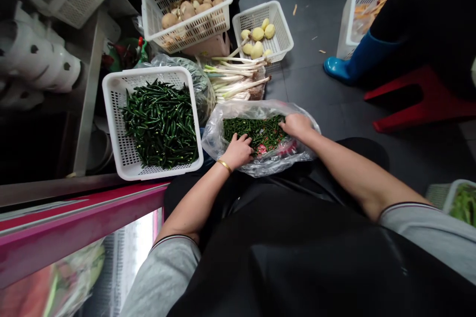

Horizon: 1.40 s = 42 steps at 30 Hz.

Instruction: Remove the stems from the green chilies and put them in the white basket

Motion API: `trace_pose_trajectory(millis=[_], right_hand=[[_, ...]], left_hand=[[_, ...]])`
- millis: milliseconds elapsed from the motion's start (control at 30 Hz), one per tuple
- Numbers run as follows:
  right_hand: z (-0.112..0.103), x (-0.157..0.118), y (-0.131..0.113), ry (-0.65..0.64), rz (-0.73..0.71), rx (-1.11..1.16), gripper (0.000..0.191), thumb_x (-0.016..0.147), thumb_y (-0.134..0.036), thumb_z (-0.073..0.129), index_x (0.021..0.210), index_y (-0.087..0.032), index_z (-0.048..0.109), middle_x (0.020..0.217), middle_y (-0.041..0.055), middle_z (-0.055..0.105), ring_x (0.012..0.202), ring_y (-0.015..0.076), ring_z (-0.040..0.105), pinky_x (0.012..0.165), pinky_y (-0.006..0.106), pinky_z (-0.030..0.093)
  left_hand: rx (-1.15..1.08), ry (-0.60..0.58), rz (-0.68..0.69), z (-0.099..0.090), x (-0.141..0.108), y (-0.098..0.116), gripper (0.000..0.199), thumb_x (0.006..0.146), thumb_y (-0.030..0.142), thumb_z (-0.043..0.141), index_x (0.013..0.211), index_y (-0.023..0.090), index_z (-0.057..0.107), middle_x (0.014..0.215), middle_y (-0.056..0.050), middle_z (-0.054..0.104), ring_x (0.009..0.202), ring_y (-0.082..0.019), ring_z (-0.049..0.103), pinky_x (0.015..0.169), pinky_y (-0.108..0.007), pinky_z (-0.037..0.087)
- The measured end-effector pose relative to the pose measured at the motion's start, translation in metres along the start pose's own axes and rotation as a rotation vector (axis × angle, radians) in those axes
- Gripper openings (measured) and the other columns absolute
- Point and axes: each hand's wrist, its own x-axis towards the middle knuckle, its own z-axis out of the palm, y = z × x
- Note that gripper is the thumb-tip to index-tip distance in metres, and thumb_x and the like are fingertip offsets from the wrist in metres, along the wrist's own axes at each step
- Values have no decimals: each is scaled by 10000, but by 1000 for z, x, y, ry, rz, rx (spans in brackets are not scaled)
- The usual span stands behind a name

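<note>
A clear plastic bag [215, 131] lies spread open in front of me, with a heap of thin green stems [260, 131] and some red showing through near its front. Resting on the near left part of the stems, my left hand [240, 151] has its fingers spread and wears a gold bangle at the wrist. My right hand [297, 125] reaches in at the bag's right side, fingers curled at the edge of the stems; what they hold, if anything, is hidden. Left of the bag stands a white basket [110, 124] of green chili peppers [161, 126].
Behind lie leeks [238, 77], a basket [186, 29] of potatoes and a smaller basket [284, 42] of peeled ones. To the right, a person's blue boot [357, 62] stands by a red stool [420, 96]. A pink-edged glass case [74, 228] is close on my left.
</note>
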Motion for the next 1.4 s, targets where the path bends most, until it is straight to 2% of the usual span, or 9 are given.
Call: trace_pose_trajectory(millis=[100, 367, 533, 700, 767, 900, 1000, 1233, 1400], right_hand=[[-1, -5, -5, 49, 145, 113, 385, 902, -389, 473, 982, -138, 754, 1004, 150, 720, 920, 266, 655, 757, 328, 477], [-7, -50, -36, 67, -190, 217, 315, 902, -397, 494, 835, -164, 695, 826, 94, 719, 741, 193, 622, 629, 268, 383], [18, -60, -57, -37, -341, 498, 330, 939, -323, 422, 700, -167, 588, 703, 35, 647, 647, 132, 558, 611, 229, 360], [28, -73, -57, 149, -582, 318, 337, 977, -357, 382, 819, -146, 591, 787, 96, 650, 700, 164, 570, 655, 260, 364], [21, -74, -52, 136, -605, 194, 350, 983, -355, 370, 853, -131, 606, 800, 117, 656, 716, 180, 585, 650, 268, 361], [1, -73, -45, -74, -515, 76, 343, 976, -316, 389, 859, -135, 656, 803, 108, 686, 719, 180, 618, 648, 262, 374], [-10, -71, -37, -280, -460, -20, 242, 899, -312, 535, 830, -150, 702, 830, 110, 715, 754, 202, 647, 638, 265, 393], [-5, -15, -15, -24, 52, 166, 460, 916, -490, 456, 935, -138, 751, 971, 170, 718, 917, 274, 660, 762, 335, 482], [0, 12, -14, -71, 165, 388, 237, 805, -329, 589, 889, -171, 743, 815, 104, 715, 819, 256, 670, 718, 334, 521]], left_hand=[[-321, 104, -189, -18, 6, 1, 224, 856, 353, 600, 892, 188, 747, 991, -113, 692, 1064, -276, 598, 956, -436, 419], [-1793, 244, -501, -8, 67, 24, 294, 792, 403, 714, 778, 118, 648, 539, 28, 524, 405, -45, 436, 436, -193, 357], [-1937, 441, -605, 13, 43, 33, 271, 727, 346, 775, 742, 112, 641, 509, 48, 517, 392, -38, 446, 406, -174, 367], [-2132, 230, -590, 15, 21, 28, 293, 691, 345, 797, 735, 93, 655, 496, 49, 494, 392, -28, 420, 405, -166, 365], [-2076, 300, -556, 13, 20, 34, 296, 686, 362, 794, 729, 106, 653, 502, 44, 506, 403, -43, 434, 417, -184, 379], [-1731, 673, -355, 0, 14, 51, 246, 697, 368, 774, 744, 146, 678, 634, 9, 599, 514, -73, 521, 515, -217, 434], [-1638, 760, -230, -13, 6, 48, 214, 735, 352, 739, 797, 153, 690, 791, -24, 650, 596, -84, 573, 588, -225, 458], [-2130, 501, -256, -15, 2, 11, 191, 673, 275, 676, 746, 164, 538, 759, -4, 624, 645, -109, 591, 619, -262, 515], [-1909, 430, -381, -4, 20, 12, 203, 724, 344, 651, 720, 149, 593, 514, 75, 402, 405, -44, 310, 423, -203, 309]])
